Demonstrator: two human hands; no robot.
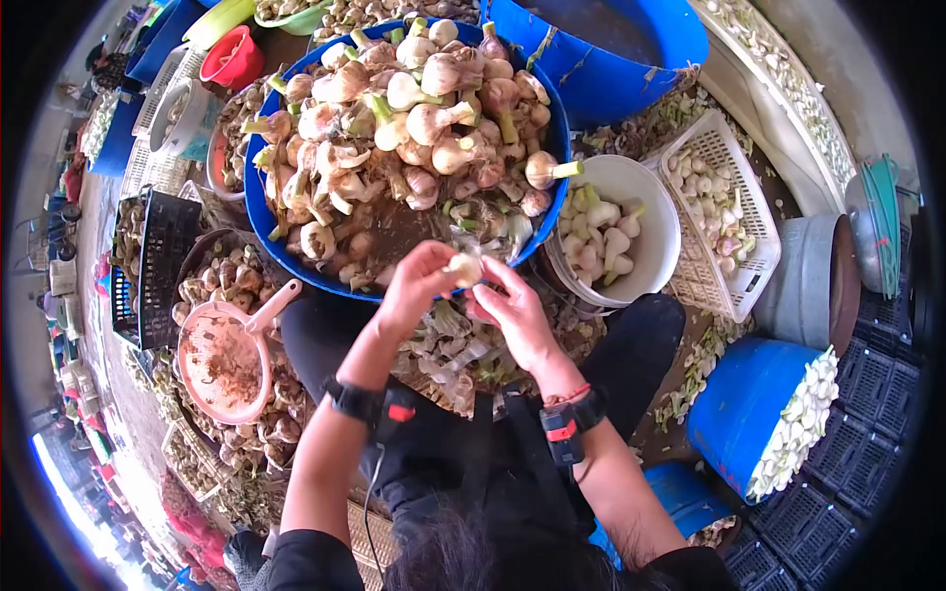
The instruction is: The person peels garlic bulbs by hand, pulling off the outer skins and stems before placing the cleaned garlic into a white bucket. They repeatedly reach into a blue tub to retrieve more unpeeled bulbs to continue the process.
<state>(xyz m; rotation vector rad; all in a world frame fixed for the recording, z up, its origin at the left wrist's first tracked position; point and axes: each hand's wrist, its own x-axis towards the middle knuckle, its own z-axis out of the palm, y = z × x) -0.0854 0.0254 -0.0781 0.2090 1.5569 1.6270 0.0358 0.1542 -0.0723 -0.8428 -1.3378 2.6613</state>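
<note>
Nearest the wearer, dark-clad legs (645, 330) are spread apart, with garlic skins and cut stalks (458, 355) between them. Above these, at the near edge of the blue tub (250, 177), the left hand (422, 281) has its fingers closed on a pale garlic bulb (463, 269). The right hand (512, 310) grips the same bulb from the other side, its fingertips pinched against it.

To the left of the legs, a pink strainer (225, 364) lies on a heap of garlic, its handle pointing toward the tub. To the right, a blue barrel (739, 424) holds white garlic at its mouth; black crates (847, 463) stand beyond its outer side.

The blue tub lies directly ahead, heaped with untrimmed bulbs (434, 123), many with short stems. Some brown water or wet residue shows toward its near edge; which of the two cannot be determined.

Just beside the tub's right edge, a white bucket (645, 197) contains cleaned garlic (596, 236). Next to it, a white basket (734, 295) holds more garlic; a grey metal bucket (803, 276) is farther right. A black crate (168, 266) is left of the tub.

Farther off, a second blue tub (601, 59) stands past the right far edge, and a red bowl (232, 57) past the left.
</note>
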